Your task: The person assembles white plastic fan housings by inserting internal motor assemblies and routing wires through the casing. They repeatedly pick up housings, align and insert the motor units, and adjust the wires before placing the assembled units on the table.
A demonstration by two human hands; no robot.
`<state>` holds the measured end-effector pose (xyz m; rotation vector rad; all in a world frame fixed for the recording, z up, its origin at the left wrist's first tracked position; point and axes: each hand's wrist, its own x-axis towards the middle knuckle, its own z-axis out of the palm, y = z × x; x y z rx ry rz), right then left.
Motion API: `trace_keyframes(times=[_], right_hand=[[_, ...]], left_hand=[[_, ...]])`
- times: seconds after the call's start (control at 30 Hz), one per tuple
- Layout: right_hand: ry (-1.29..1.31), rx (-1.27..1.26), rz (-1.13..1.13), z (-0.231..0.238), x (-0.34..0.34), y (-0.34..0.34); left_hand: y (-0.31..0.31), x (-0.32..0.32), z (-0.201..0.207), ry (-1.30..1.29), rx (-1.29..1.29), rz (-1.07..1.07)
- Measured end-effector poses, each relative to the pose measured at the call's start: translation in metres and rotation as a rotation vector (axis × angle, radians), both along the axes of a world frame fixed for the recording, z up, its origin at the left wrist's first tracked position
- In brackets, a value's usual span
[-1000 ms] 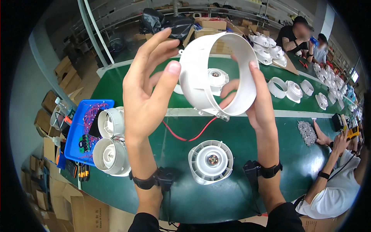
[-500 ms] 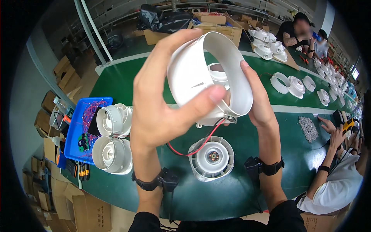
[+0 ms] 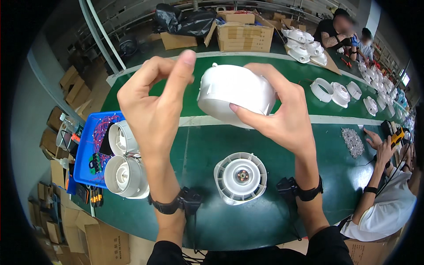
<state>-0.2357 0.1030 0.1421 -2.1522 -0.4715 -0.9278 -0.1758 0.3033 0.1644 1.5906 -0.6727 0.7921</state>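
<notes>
A white plastic ring housing is held above the table by my right hand, thumb on the near rim and fingers over its far side. Apart from it, to the left, my left hand is raised with loosely curled fingers and its thumb pointing up; I see nothing in it. The wires on the ring are hidden from this side. Below, on the green table, sits a round white fan housing with a ribbed outer rim and a copper-coloured centre.
At left, white fan units stand beside a blue tray of wires and a green circuit board. Rings and housings lie back right. Near a pile of small clear parts, a co-worker's hands hold a yellow-and-black tool.
My left hand has let go of the ring and moved left. My right hand has turned the ring, so its outer wall faces me and the red and black wires no longer show.
</notes>
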Motion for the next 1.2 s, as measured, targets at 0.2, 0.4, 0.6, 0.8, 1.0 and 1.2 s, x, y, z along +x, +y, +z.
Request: trace_keyframes(times=[0.2, 0.4, 0.6, 0.8, 1.0, 1.2], right_hand=[[-0.074, 0.069, 0.028, 0.002, -0.001, -0.002], [-0.085, -0.006, -0.008, 0.002, -0.001, -0.003], [-0.132, -0.085, -0.025, 0.001, 0.000, -0.003], [-0.164, -0.124, -0.010, 0.002, 0.000, -0.003], [-0.166, -0.202, 0.003, 0.001, 0.001, 0.001], [-0.141, 0.049, 0.001, -0.007, 0.008, 0.002]], left_hand=[[0.000, -0.007, 0.006, 0.205, -0.022, 0.058], [0.014, 0.027, -0.009, 0.108, 0.104, 0.099], [0.015, -0.003, 0.013, 0.436, 0.146, 0.162], [0.015, 0.007, 0.001, -0.133, 0.487, -0.291], [0.001, 0.016, -0.011, -0.035, 0.552, -0.174], [-0.001, 0.017, -0.007, -0.123, 0.385, 0.000]])
